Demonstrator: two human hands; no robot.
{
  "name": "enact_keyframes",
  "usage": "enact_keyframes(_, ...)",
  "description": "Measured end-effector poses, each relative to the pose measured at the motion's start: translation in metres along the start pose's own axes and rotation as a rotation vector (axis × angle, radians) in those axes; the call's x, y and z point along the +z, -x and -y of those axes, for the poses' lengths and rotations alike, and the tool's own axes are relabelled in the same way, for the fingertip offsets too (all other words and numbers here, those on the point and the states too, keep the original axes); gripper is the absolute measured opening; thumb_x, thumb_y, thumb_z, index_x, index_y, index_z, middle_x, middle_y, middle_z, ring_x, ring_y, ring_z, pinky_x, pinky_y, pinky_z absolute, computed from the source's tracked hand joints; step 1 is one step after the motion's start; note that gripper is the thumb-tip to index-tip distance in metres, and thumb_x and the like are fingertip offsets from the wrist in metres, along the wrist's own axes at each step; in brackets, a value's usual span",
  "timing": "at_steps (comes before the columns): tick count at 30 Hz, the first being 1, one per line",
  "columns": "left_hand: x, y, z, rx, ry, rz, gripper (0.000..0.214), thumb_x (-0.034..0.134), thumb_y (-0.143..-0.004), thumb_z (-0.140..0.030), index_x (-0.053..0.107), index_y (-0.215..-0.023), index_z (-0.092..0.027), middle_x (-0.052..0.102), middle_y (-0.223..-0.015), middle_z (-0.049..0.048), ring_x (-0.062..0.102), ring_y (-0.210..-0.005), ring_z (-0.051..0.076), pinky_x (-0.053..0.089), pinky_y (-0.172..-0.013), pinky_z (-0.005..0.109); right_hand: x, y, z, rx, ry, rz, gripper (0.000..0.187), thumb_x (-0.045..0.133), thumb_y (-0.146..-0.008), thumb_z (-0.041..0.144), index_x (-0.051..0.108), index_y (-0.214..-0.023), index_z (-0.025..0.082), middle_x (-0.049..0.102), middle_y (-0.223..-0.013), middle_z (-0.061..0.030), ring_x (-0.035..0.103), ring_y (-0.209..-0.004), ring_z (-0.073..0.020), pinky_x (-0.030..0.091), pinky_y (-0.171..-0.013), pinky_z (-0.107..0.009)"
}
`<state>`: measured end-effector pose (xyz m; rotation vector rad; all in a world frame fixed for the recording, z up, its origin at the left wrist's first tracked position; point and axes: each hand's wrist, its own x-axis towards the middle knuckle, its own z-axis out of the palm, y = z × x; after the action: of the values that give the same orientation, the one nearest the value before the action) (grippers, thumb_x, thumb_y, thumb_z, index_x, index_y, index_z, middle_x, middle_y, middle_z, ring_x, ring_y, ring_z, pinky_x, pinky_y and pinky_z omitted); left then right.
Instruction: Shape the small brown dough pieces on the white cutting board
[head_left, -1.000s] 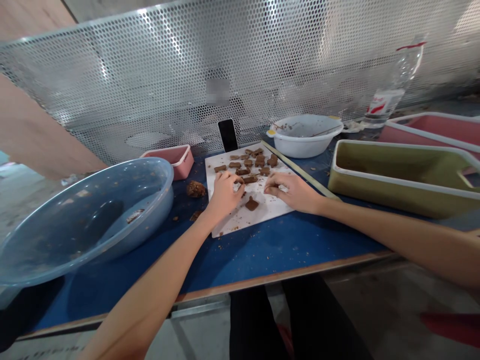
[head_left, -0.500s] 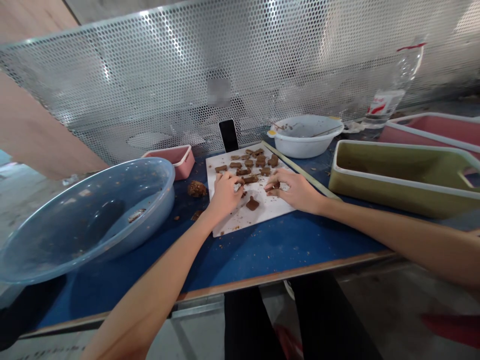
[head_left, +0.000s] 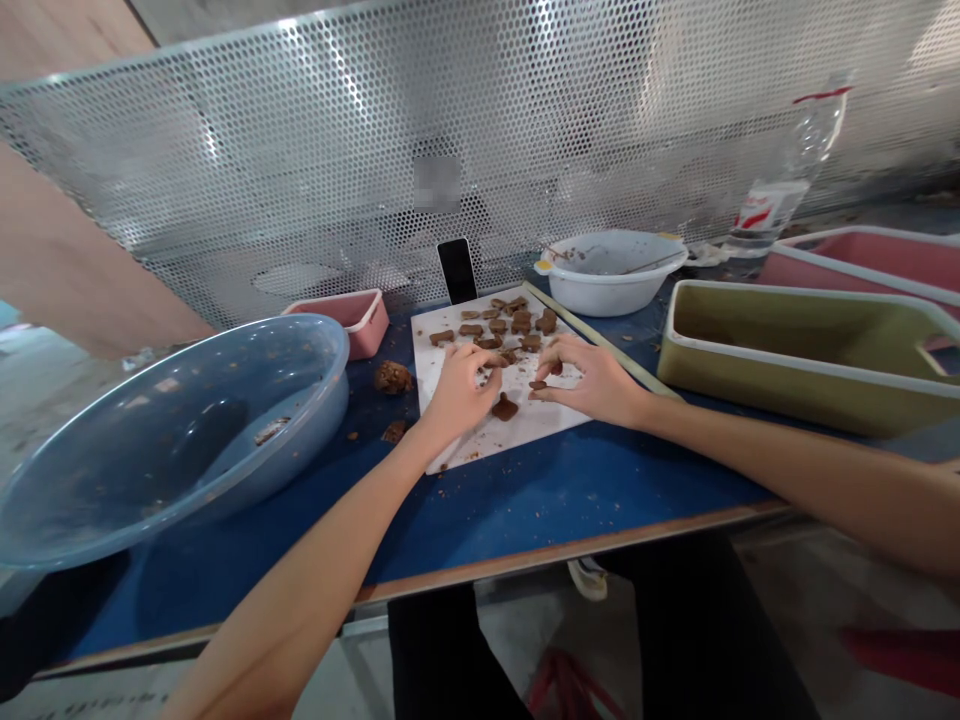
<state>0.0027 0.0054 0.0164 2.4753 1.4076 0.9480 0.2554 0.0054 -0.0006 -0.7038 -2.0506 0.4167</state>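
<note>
A white board (head_left: pixel 469 455) bears several small brown clay-like pieces (head_left: pixel 521 322), grouped at its far half. One flat brown piece with a stub on top (head_left: pixel 505 407) lies alone near the board's front. Over the left part of the board, my left hand (head_left: pixel 461 388) is curved, thumb and fingers apart, with nothing visible between them. My right hand (head_left: pixel 589 380) is across from it, pinching a small brown bit (head_left: pixel 538 385) between thumb and fingertips. Crumbs are scattered around both hands.
A large blue basin (head_left: pixel 330 400) and a pink box (head_left: pixel 371 330) stand left, near a rough brown lump (head_left: pixel 393 377). A phone (head_left: pixel 457 270) leans behind the board. Rightward are a yellowish stick (head_left: pixel 615 352), a white basin (head_left: pixel 611 295), an olive bin (head_left: pixel 787 375) and a bottle (head_left: pixel 776 200).
My left hand has shifted slightly right, toward the lone brown piece, its thumb now beside it. The right hand stays nearly in place. Below the table, my legs have spread apart.
</note>
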Motion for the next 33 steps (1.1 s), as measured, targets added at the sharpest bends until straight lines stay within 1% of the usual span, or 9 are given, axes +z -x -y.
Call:
enact_keyframes(3,-0.005,0.002,-0.015,0.051,0.153,0.048,0.016,0.066,-0.104,-0.028,0.08,-0.102,-0.022,0.076,-0.11,0.0078,0.067,-0.109,0.028,0.052,-0.108,0.047,0.0,0.001,0.0,-0.014,0.002,0.001,0.023,0.084,-0.097,0.046,0.071,-0.094,0.027,0.071,-0.093,-0.0054,0.068,-0.09,-0.0257,0.059,-0.082,-0.046)
enact_keyframes(5,-0.007,0.003,-0.021,0.061,0.238,0.087,0.022,0.065,-0.106,-0.034,0.08,-0.097,-0.022,0.076,-0.107,0.0075,0.068,-0.107,0.026,0.052,-0.104,0.044,0.0,0.001,0.0,-0.014,0.012,-0.001,0.022,0.082,-0.098,0.046,0.071,-0.094,0.027,0.07,-0.095,-0.0057,0.068,-0.089,-0.0252,0.06,-0.083,-0.046)
enact_keyframes(12,-0.006,0.003,-0.024,0.068,0.343,0.132,0.035,0.07,-0.105,-0.056,0.082,-0.097,-0.023,0.076,-0.1,0.006,0.069,-0.102,0.026,0.052,-0.099,0.043,0.0,0.0,0.003,-0.064,0.006,-0.018,0.024,0.082,-0.099,0.045,0.07,-0.093,0.026,0.069,-0.094,-0.0049,0.065,-0.085,-0.0231,0.058,-0.08,-0.043)
enact_keyframes(16,-0.005,0.003,-0.027,0.071,0.355,0.15,0.036,0.07,-0.106,-0.055,0.081,-0.093,-0.023,0.076,-0.098,0.0054,0.069,-0.1,0.025,0.053,-0.098,0.042,0.002,0.0,0.004,-0.068,0.011,-0.009,0.025,0.079,-0.102,0.046,0.069,-0.092,0.026,0.069,-0.093,-0.0047,0.064,-0.085,-0.023,0.058,-0.08,-0.043)
enact_keyframes(19,-0.004,0.003,-0.026,0.057,0.348,0.158,0.03,0.069,-0.107,-0.049,0.08,-0.095,-0.023,0.075,-0.097,0.0053,0.069,-0.1,0.025,0.054,-0.097,0.041,0.002,0.0,0.003,-0.06,0.013,-0.004,0.023,0.082,-0.1,0.045,0.07,-0.095,0.026,0.069,-0.097,-0.0049,0.064,-0.086,-0.0226,0.059,-0.08,-0.042)
enact_keyframes(23,-0.002,0.001,-0.021,0.048,0.339,0.149,0.025,0.067,-0.108,-0.043,0.079,-0.101,-0.022,0.075,-0.105,0.0068,0.069,-0.102,0.025,0.054,-0.099,0.041,-0.002,0.0,0.0,-0.057,0.004,0.027,0.021,0.083,-0.098,0.044,0.073,-0.103,0.027,0.071,-0.104,-0.0055,0.065,-0.087,-0.0223,0.061,-0.084,-0.043)
enact_keyframes(28,-0.004,-0.001,-0.016,0.067,0.351,0.193,0.04,0.064,-0.108,-0.058,0.078,-0.097,-0.021,0.075,-0.103,0.0078,0.069,-0.103,0.026,0.054,-0.099,0.041,-0.005,-0.002,-0.003,-0.078,-0.015,0.073,0.017,0.079,-0.101,0.043,0.075,-0.104,0.027,0.072,-0.105,-0.0063,0.066,-0.089,-0.0233,0.062,-0.088,-0.045)
enact_keyframes(30,-0.005,-0.001,-0.016,0.072,0.37,0.203,0.045,0.064,-0.107,-0.063,0.077,-0.096,-0.021,0.075,-0.102,0.0074,0.069,-0.102,0.025,0.054,-0.098,0.041,-0.004,-0.001,-0.004,-0.075,-0.013,0.062,0.021,0.083,-0.098,0.046,0.075,-0.106,0.028,0.071,-0.107,-0.0062,0.066,-0.089,-0.0232,0.063,-0.088,-0.045)
enact_keyframes(33,-0.005,0.001,-0.019,0.049,0.419,0.199,0.049,0.064,-0.106,-0.067,0.075,-0.092,-0.021,0.073,-0.099,0.0066,0.069,-0.099,0.024,0.055,-0.093,0.038,-0.001,0.0,-0.007,-0.095,0.006,0.016,0.032,0.087,-0.095,0.05,0.077,-0.117,0.03,0.069,-0.114,-0.0076,0.066,-0.093,-0.0246,0.064,-0.091,-0.048)
